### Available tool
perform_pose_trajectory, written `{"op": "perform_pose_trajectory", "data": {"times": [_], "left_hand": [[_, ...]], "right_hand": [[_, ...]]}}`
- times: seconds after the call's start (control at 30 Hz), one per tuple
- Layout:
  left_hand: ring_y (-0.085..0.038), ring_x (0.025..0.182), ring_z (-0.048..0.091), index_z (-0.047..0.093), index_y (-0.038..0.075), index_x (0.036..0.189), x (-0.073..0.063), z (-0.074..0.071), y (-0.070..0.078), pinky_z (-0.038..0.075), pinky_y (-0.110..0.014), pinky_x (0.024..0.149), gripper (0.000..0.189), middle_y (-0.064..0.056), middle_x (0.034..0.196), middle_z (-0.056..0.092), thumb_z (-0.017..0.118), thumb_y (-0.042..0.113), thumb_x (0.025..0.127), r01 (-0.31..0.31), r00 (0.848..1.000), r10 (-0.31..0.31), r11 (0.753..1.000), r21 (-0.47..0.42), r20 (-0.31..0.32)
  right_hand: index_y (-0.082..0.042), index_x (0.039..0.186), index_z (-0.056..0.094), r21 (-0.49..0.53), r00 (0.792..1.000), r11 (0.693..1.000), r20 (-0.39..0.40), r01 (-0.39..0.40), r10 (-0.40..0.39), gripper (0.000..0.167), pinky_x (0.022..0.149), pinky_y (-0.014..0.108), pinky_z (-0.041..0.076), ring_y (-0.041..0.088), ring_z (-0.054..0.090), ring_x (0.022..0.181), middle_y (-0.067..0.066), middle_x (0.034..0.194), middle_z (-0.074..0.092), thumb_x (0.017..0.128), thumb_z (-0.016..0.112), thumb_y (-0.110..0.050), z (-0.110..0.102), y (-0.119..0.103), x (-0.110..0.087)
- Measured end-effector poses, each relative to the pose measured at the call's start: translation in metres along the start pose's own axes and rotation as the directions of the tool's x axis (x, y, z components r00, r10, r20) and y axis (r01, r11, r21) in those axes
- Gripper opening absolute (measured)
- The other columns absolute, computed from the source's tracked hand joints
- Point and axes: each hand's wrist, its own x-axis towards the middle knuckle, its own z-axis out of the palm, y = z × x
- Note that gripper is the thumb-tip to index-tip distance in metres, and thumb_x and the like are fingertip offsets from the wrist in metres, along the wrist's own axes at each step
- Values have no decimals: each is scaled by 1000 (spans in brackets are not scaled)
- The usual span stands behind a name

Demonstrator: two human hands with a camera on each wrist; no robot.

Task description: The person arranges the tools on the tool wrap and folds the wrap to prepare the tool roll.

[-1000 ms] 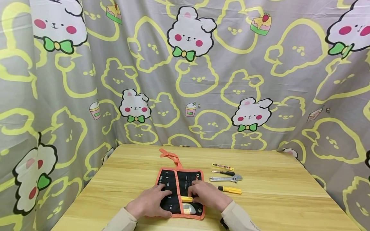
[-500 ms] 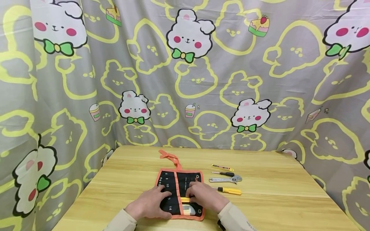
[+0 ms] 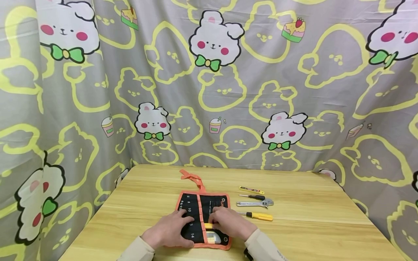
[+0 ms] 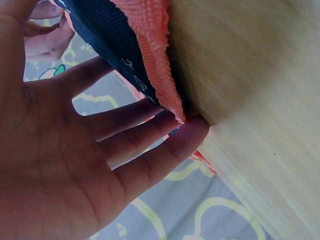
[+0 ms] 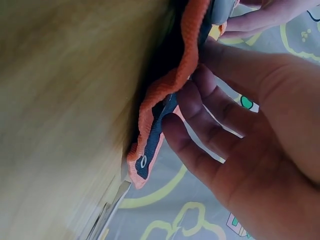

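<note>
A black tool roll (image 3: 209, 203) with orange edging lies unrolled on the table, its pockets numbered along the left half. My left hand (image 3: 169, 229) rests over the numbered half with fingers spread; in the left wrist view its fingers (image 4: 165, 155) lie along the orange edge. On the right half my right hand (image 3: 233, 222) pinches a yellow-handled tool (image 3: 208, 226) tucked into a pocket; its far end is hidden. Below it, a grey-and-yellow tool (image 3: 213, 237) sits in another pocket. In the right wrist view, thumb and fingers (image 5: 187, 145) bend in close over the roll's edge.
Right of the roll lie a yellow-handled screwdriver (image 3: 261, 216), an adjustable wrench (image 3: 253, 203), a small black-handled screwdriver (image 3: 256, 197) and a flat yellow piece (image 3: 251, 190). An orange tie strap (image 3: 192, 177) trails behind the roll. A patterned curtain (image 3: 228, 90) hangs around the wooden table.
My right hand has shifted slightly left along the yellow-handled tool, and less of the yellow shows. The left hand keeps its place on the roll.
</note>
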Motion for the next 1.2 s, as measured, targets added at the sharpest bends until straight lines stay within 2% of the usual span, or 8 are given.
{"op": "perform_pose_trajectory", "data": {"times": [0.3, 0.6, 1.03, 1.2], "left_hand": [[-39, 128, 56, 66, 22, 135, 1, -1, 2, 50, -58, 99, 74, -18, 145, 54, 78, 66, 77, 0, 1000, 0, 1000, 19, -14], [-39, 128, 56, 66, 23, 135, 0, -1, 1, 51, -58, 98, 74, -17, 145, 54, 78, 66, 77, 4, 1000, -4, 1000, 16, -10], [-39, 129, 56, 66, 24, 135, 0, 0, 1, 50, -58, 99, 73, -17, 145, 54, 78, 66, 77, 13, 1000, -13, 1000, 13, -2], [-40, 130, 55, 66, 24, 135, 0, 1, 1, 49, -58, 100, 73, -18, 146, 53, 78, 66, 77, 13, 1000, -13, 1000, 16, -6]], "right_hand": [[-21, 88, 75, -5, 1000, 1000, -8, -30, 30, 6, 62, 18, 45, 0, 46, 69, -13, 82, 55, 93, 77, -23, -2, 3, -1], [-20, 88, 76, -3, 999, 999, 0, -40, 40, 6, 65, 19, 48, -1, 49, 71, -13, 83, 59, 94, 76, -22, -1, -1, 1], [-19, 93, 79, -92, 998, 993, 2, -67, 67, 9, 71, 23, 52, 3, 53, 75, -10, 85, 64, 96, 72, -24, 6, -6, 2], [-20, 93, 78, -58, 997, 996, 14, -70, 71, 8, 72, 23, 52, 2, 53, 76, -10, 86, 64, 97, 72, -24, 4, -4, 0]]}}
